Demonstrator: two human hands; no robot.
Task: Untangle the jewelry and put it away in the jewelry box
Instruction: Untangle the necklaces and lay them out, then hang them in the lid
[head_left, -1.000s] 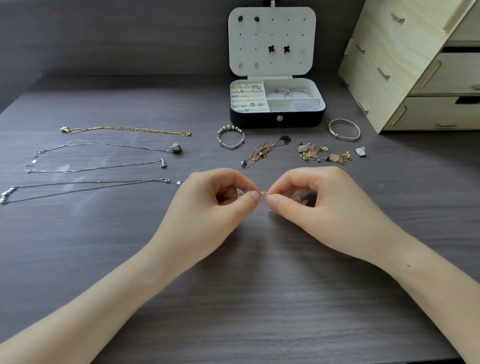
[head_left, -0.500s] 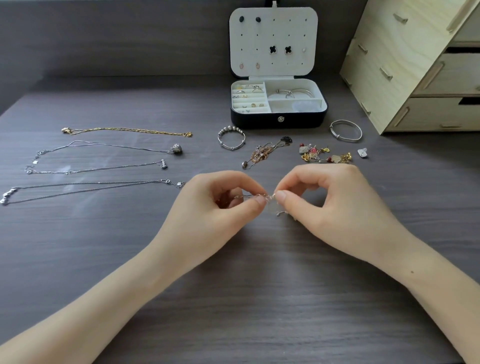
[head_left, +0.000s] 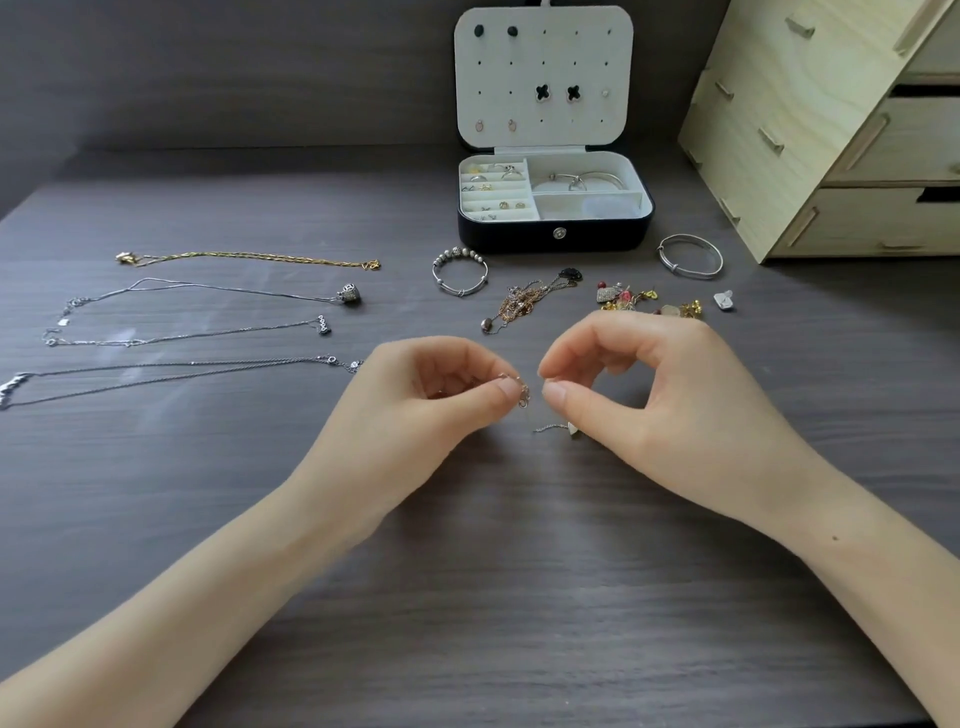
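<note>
**Head view: a thin chain pinched over the table**

The left hand (head_left: 431, 410) pinches one end of a thin chain (head_left: 522, 397) between its thumb and first finger, just above the dark table (head_left: 467, 597). The right hand (head_left: 649, 395) is curled, with its thumb and first finger almost together right beside that end. I cannot tell if it is holding a bit of the chain or nothing at all.

What could go wrong? The chain is very fine, so a hard pull could make a knot tighter or even snap a link. It could also slip out of the fingers, drop in a heap and knot up again. If it gets dragged toward the tangle of chains (head_left: 524, 301) just behind the hands, it could catch on that too.

The chain looks silver and as thin as a hair. A small ring clasp hangs at the left fingertips. A loose bit with a small pale charm (head_left: 570, 429) lies on the table under the right hand. I think it is part of the same chain, but the join is hidden.

The jewelry box (head_left: 553, 236) stands open at the back of the table, well apart from the hands. It has rings and a bangle inside. The thin chain is not in it yet.
</note>
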